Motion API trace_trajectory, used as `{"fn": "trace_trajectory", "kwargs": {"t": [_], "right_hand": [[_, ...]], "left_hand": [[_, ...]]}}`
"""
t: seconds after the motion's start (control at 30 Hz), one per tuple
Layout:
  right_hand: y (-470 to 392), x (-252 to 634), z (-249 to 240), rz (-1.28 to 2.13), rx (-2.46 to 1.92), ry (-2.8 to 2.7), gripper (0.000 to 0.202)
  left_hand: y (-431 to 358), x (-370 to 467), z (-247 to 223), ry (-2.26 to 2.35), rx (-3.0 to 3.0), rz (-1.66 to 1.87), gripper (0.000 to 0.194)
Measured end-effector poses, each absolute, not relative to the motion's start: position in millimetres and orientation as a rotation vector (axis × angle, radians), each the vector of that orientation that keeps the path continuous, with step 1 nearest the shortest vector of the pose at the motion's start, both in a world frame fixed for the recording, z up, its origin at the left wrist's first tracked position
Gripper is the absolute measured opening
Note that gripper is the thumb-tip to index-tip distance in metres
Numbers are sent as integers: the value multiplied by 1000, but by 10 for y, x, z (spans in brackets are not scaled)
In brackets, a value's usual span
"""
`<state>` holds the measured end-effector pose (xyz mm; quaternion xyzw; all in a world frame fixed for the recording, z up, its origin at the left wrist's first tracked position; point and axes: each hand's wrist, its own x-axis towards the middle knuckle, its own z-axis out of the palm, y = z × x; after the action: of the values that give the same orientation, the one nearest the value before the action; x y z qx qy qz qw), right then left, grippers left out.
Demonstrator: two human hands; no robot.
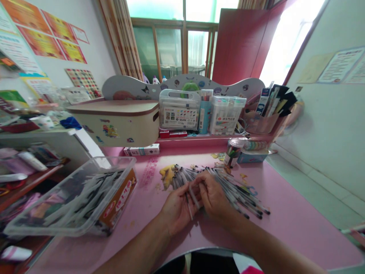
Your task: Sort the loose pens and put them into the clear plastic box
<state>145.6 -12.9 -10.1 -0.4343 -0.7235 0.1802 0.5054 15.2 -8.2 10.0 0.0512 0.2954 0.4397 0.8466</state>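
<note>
In front of my chest, my left hand (177, 209) is turned palm up, its fingers curled around a thin pen refill (189, 208) that slants down across the palm. Beside the refill runs a translucent pen barrel (194, 196), pinched near its upper end by my right hand (214, 198). The right fingers are folded inward, partly hiding what they grip. Just beyond both hands lies a spread pile of pens (235, 190) with clear barrels and dark ends. To the left stands a clear plastic bin (129, 161) with many white and black pen parts inside.
A brown-printed carton (118, 203) sits against the bin's right side. Behind the pile are a round pen tub (232, 152) and a blue box (252, 156). A raised shelf (205, 142) carries marker cases, a cream storage box (119, 123) and a holder at the right.
</note>
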Motion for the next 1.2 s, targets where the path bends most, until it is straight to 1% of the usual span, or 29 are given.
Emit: {"fn": "trace_trajectory", "kwargs": {"t": [0.07, 0.2, 0.27, 0.33, 0.4, 0.53, 0.63, 0.83, 0.97, 1.0, 1.1, 1.2], "right_hand": [[-111, 1462, -144, 366, -1049, -1829, 24], [-97, 1490, -144, 367, -1064, -2019, 51], [-99, 1497, -130, 364, -1072, -2085, 57], [-102, 1504, -126, 328, -1061, -2112, 56], [-103, 1519, -131, 285, -1042, -2069, 51], [-105, 1573, -125, 233, -1018, -1773, 38], [-112, 1599, -98, 163, -987, -1665, 33], [-169, 1582, -39, -32, -850, -1854, 39], [-205, 1581, 3, -85, -773, -1914, 42], [-206, 1583, 6, -89, -772, -1918, 43], [-191, 1590, -9, -91, -776, -1910, 45], [-172, 1594, -35, -76, -776, -1901, 44]], "left_hand": [[-94, 175, 117, 639, 36, 955, 32], [-84, 190, 79, 580, 32, 1017, 29], [-79, 193, 38, 559, 69, 985, 30], [-79, 197, 6, 565, 87, 967, 31], [-79, 198, -7, 586, 87, 987, 31], [-55, 170, 29, 655, 95, 964, 28], [-22, 122, 133, 739, 137, 956, 26], [-72, -1, 554, 799, 368, 1096, 24], [-161, -135, 792, 803, 472, 1208, 11], [-175, -194, 835, 812, 509, 1214, 10], [-186, -488, 948, 874, 678, 1186, 20], [-131, -986, 1063, 1097, 877, 1235, 26]]}}
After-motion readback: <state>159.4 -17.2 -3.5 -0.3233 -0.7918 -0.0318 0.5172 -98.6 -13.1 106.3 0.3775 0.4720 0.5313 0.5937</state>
